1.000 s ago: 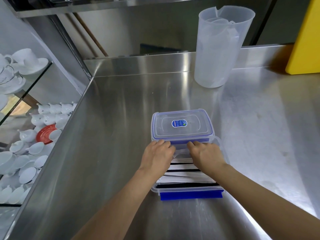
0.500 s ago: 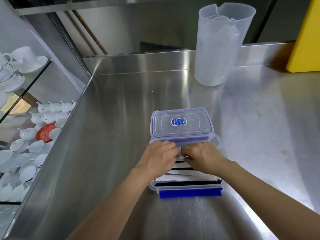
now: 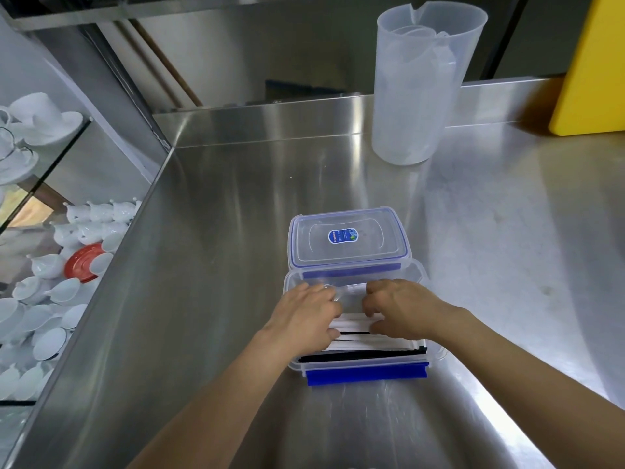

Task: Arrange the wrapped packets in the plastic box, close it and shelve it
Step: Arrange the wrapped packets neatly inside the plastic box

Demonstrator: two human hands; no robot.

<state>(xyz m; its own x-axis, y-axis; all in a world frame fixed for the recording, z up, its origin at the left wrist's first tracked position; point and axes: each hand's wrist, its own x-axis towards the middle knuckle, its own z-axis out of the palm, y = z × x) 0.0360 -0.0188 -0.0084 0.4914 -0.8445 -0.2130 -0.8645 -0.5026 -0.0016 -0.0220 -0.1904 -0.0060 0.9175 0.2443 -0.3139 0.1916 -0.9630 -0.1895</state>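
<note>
A clear plastic box (image 3: 426, 279) with a blue front clip (image 3: 367, 376) sits open on the steel counter. Inside it lie white wrapped packets with black edges (image 3: 372, 346), stacked in a row. Its clear lid (image 3: 348, 242), blue-rimmed with a small blue sticker, lies flat just behind the box. My left hand (image 3: 306, 318) and my right hand (image 3: 397, 308) both rest palm-down on the packets at the box's far half, fingers curled onto them, fingertips near the back wall. The packets under the hands are hidden.
A tall translucent plastic jug (image 3: 419, 82) stands at the back right of the steel counter (image 3: 220, 265). A yellow board (image 3: 592, 72) leans at the far right. Left of the counter, glass shelves hold white cups and saucers (image 3: 50, 299) and one red saucer (image 3: 83, 262).
Both hands stay on the packets in the box; they have shifted slightly apart and back from the far wall. The box and lid have not moved.
</note>
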